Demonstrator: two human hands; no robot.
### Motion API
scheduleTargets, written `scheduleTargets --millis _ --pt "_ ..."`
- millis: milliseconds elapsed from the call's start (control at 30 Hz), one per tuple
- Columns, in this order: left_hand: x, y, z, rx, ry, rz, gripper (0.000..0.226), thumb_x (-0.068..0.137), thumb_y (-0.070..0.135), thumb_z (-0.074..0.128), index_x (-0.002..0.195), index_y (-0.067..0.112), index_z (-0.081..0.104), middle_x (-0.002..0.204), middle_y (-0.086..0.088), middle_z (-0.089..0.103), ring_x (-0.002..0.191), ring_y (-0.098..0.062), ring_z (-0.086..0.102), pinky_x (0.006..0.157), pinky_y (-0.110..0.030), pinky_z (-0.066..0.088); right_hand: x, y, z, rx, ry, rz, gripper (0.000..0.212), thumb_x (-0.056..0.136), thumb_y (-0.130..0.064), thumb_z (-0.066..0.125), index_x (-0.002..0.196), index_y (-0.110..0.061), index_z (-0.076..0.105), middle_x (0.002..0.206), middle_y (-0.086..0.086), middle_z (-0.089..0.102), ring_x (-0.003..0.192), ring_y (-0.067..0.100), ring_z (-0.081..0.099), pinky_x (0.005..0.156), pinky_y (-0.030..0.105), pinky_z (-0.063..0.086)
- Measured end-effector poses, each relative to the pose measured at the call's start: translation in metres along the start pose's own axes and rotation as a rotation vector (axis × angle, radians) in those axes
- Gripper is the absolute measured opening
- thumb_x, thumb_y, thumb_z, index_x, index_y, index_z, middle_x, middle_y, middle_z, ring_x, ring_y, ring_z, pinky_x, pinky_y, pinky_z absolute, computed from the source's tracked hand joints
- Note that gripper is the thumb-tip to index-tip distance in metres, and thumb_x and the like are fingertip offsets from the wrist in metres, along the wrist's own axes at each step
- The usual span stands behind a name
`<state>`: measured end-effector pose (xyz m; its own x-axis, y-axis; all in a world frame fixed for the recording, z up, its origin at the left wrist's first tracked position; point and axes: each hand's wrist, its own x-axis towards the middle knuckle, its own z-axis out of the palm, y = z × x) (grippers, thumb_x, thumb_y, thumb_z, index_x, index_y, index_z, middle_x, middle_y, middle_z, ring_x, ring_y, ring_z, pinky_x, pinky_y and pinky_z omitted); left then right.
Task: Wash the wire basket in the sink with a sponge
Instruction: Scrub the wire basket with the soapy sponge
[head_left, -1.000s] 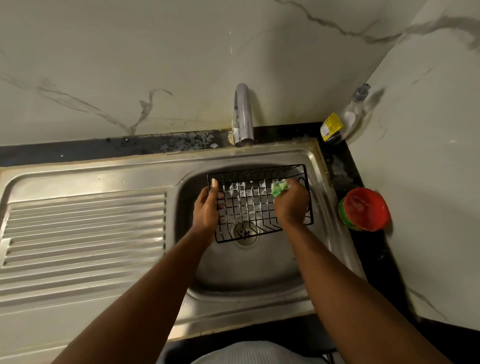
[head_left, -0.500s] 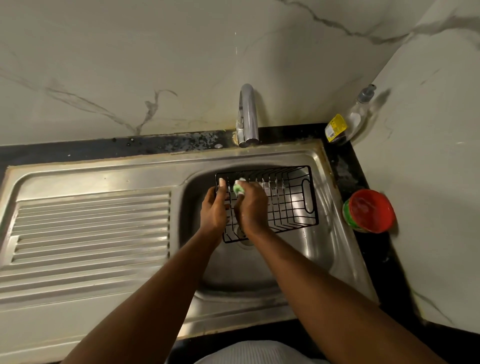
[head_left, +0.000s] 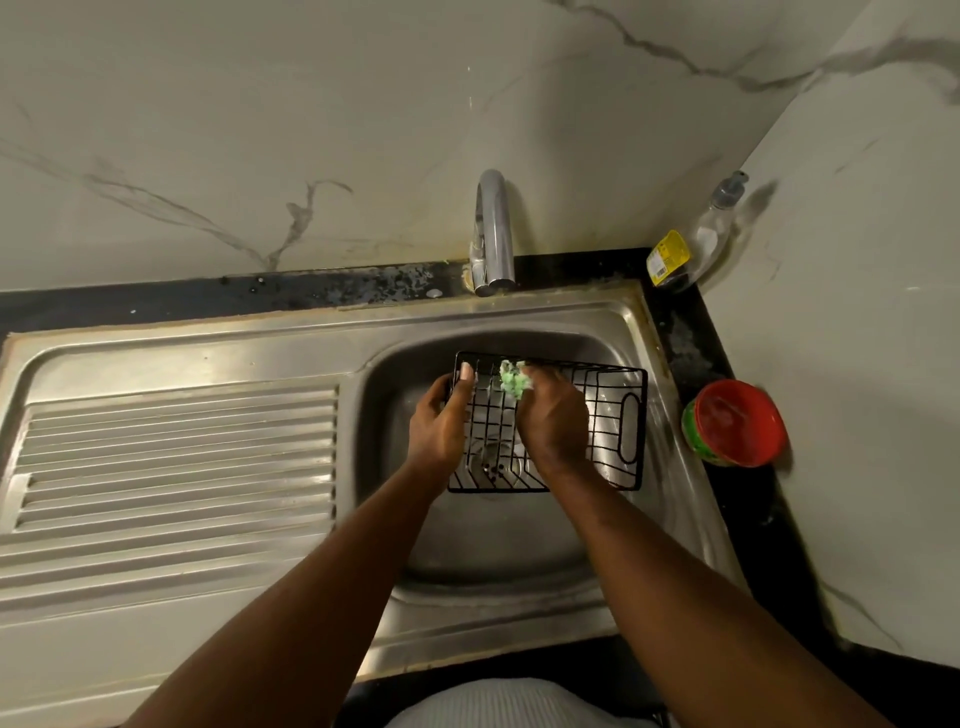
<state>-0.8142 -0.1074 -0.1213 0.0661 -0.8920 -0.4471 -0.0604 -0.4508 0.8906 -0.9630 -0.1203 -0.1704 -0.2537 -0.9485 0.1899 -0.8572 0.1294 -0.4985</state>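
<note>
Wire basket (head_left: 608, 415): black, standing in the bowl of the sink (head_left: 519, 551), over the drain, its far rim near the back wall of the bowl; an oval handle slot shows in its right end.
Left hand (head_left: 441, 423): grip clenched on the basket's left end, thumb lying over the top rim at the far left corner.
Right hand (head_left: 553, 415): grip closed around the sponge, reaching into the basket from above, wrist crossing the near rim.
Sponge (head_left: 514, 378): green with white foam, bunched in the fingers, pressed against the far wires of the basket close to the left thumb.
Tap (head_left: 491, 234): chrome, curved, rising behind the bowl; whether water runs cannot be told.
Draining board (head_left: 176, 457): ribbed steel, left of the bowl, part of the same sink.
Soap bottle (head_left: 696, 244): clear, with a pump top, in the back right corner of the dark tabletop (head_left: 691, 343); its yellow label carries print too small to read.
Tub (head_left: 737, 421): red lid, green side, on the tabletop just right of the sink; any writing on it is unreadable.
</note>
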Motion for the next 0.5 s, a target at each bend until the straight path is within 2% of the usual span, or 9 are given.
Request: scheduleTargets --millis 67,167,300,367,433,500 --pt "0.002 -0.006 -0.004 -0.049 0.033 -0.050 0.081 0.080 0.089 0.053 0.132 0.028 0.065 0.125 0.001 0.070 0.116 -0.018 0.065 0.101 -0.048 0.054 0.002 0.014 -0.006 -0.029 0.041 0.117 0.027 0.084 0.003 0.073 0.109 -0.007 0.075 0.093 0.014 0.076 0.080 0.030 0.073 0.065 0.026 0.052" --pt "0.003 -0.011 -0.015 -0.136 0.058 -0.107 0.098 0.069 0.095 0.058 0.138 0.027 0.060 0.133 -0.004 0.067 0.122 -0.025 0.063 0.100 -0.058 0.055 0.006 0.038 -0.016 -0.064 0.037 0.284 0.024 0.084 0.000 0.077 0.107 -0.004 0.075 0.097 0.016 0.076 0.087 0.032 0.074 0.069 0.029 0.052" --pt "-0.003 -0.004 -0.016 -0.168 0.012 -0.104 0.068 0.086 0.074 0.051 0.130 0.023 0.063 0.124 -0.004 0.067 0.116 -0.026 0.064 0.096 -0.053 0.056 0.011 0.029 -0.005 0.011 -0.021 0.418 0.030 0.082 -0.005 0.079 0.111 -0.008 0.071 0.107 0.013 0.072 0.096 0.032 0.071 0.074 0.037 0.057" --pt "-0.001 -0.006 -0.018 -0.173 0.012 -0.102 0.053 0.097 0.064 0.049 0.126 0.023 0.064 0.119 -0.003 0.068 0.112 -0.025 0.065 0.091 -0.048 0.057 0.014 0.019 -0.003 0.070 -0.039 0.493 0.031 0.085 -0.007 0.077 0.114 -0.007 0.067 0.111 0.014 0.070 0.100 0.033 0.069 0.077 0.038 0.055" --pt "0.003 -0.008 -0.022 -0.159 0.021 -0.102 0.048 0.103 0.059 0.047 0.128 0.022 0.063 0.119 -0.003 0.068 0.109 -0.024 0.066 0.083 -0.042 0.057 0.013 0.012 -0.001 0.086 -0.065 0.448 0.031 0.088 -0.006 0.074 0.118 -0.008 0.066 0.115 0.013 0.069 0.103 0.030 0.068 0.077 0.033 0.053" --pt "0.005 -0.006 -0.023 -0.146 0.016 -0.088 0.043 0.105 0.058 0.045 0.125 0.024 0.064 0.116 -0.001 0.069 0.107 -0.021 0.066 0.082 -0.039 0.055 0.004 -0.003 0.003 0.112 -0.117 0.240 0.032 0.089 -0.003 0.072 0.120 -0.012 0.066 0.116 0.010 0.068 0.103 0.024 0.067 0.077 0.025 0.053"
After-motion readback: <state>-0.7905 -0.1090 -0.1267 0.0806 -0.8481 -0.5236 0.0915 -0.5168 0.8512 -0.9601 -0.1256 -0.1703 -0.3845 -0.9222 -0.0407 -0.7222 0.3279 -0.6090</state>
